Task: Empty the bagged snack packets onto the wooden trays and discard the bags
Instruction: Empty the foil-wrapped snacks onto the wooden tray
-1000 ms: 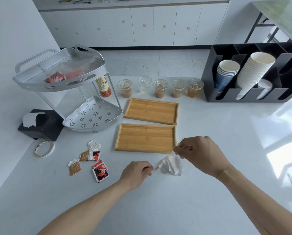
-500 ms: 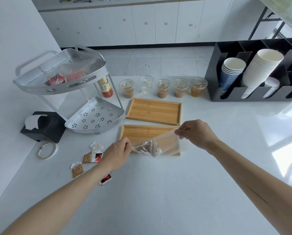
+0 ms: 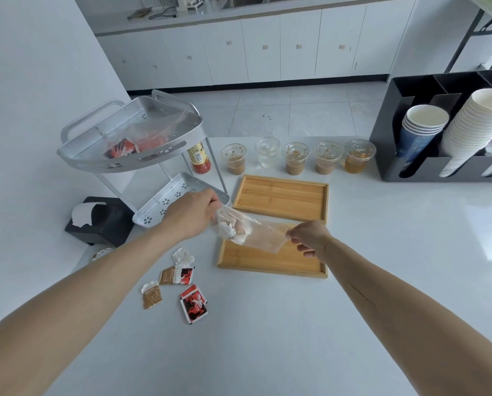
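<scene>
Both hands pinch the limp, slippery clear bag above the near wooden tray: left hand holds its bunched end, right hand a corner.

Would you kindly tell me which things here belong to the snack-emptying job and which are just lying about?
Job:
clear plastic bag of pale packets, gripped by left hand and right hand
near wooden tray
far wooden tray
second clear bag with red packets

Lying about:
lidded drink cups
black tissue box
stacked paper cups
</scene>
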The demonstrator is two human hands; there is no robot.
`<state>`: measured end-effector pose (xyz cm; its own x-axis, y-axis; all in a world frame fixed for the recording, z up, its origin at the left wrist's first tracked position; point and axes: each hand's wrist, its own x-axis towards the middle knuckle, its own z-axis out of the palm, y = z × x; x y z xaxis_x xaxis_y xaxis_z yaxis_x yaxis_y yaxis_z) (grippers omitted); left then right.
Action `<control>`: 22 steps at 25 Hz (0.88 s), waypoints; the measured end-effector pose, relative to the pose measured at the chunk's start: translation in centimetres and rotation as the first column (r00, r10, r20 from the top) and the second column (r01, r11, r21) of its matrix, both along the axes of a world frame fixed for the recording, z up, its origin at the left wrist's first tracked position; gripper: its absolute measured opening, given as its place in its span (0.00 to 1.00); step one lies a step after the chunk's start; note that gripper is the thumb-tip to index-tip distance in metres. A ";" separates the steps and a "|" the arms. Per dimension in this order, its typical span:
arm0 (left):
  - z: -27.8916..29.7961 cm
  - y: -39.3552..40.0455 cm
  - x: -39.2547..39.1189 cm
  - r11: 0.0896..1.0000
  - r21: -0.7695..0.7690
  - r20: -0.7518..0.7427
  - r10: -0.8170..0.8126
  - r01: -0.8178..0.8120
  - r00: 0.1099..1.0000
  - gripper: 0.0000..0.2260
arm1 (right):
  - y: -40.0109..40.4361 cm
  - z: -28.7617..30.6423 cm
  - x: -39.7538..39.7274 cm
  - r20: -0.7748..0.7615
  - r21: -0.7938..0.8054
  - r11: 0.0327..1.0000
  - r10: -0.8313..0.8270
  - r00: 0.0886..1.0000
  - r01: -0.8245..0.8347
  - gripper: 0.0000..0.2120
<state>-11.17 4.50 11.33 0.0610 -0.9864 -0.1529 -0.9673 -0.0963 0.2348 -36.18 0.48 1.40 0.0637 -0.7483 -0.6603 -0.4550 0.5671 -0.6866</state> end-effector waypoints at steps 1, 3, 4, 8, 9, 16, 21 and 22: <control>0.3 -0.4 -0.2 1.000 0.005 0.017 -0.004 0.004 1.000 0.10 | 0.1 -0.5 0.5 0.024 0.041 0.999 -0.026 0.999 0.025 0.08; 0.7 -1.2 -0.6 1.000 0.011 0.038 -0.024 0.023 0.999 0.09 | 0.4 -1.3 1.1 0.072 0.125 0.989 -0.088 0.994 0.079 0.06; 0.9 -1.5 -0.7 0.999 0.018 0.037 -0.034 0.033 0.999 0.09 | 0.5 -1.7 1.2 0.098 0.169 0.980 -0.126 0.987 0.109 0.05; 1.1 -2.6 -1.9 0.998 0.038 -0.028 -0.057 0.058 0.998 0.09 | 0.5 -2.5 0.7 0.152 0.277 0.945 -0.224 0.963 0.176 0.04; 1.2 -2.8 -2.3 0.997 0.038 -0.040 -0.068 0.070 0.997 0.09 | 0.4 -2.6 0.6 0.152 0.283 0.941 -0.233 0.961 0.184 0.04; 2.4 -3.7 -4.7 0.988 0.016 -0.048 -0.152 0.152 0.987 0.09 | -0.2 -3.3 0.0 0.234 0.300 0.920 -0.329 0.915 0.254 0.05; 3.7 -4.1 -5.4 0.984 -0.011 -0.064 -0.178 0.178 0.982 0.10 | -0.6 -2.7 0.0 0.267 0.298 0.920 -0.336 0.903 0.254 0.04; 3.9 -4.1 -5.5 0.983 -0.010 -0.060 -0.183 0.182 0.981 0.10 | -0.6 -2.6 -0.1 0.274 0.297 0.920 -0.338 0.900 0.255 0.04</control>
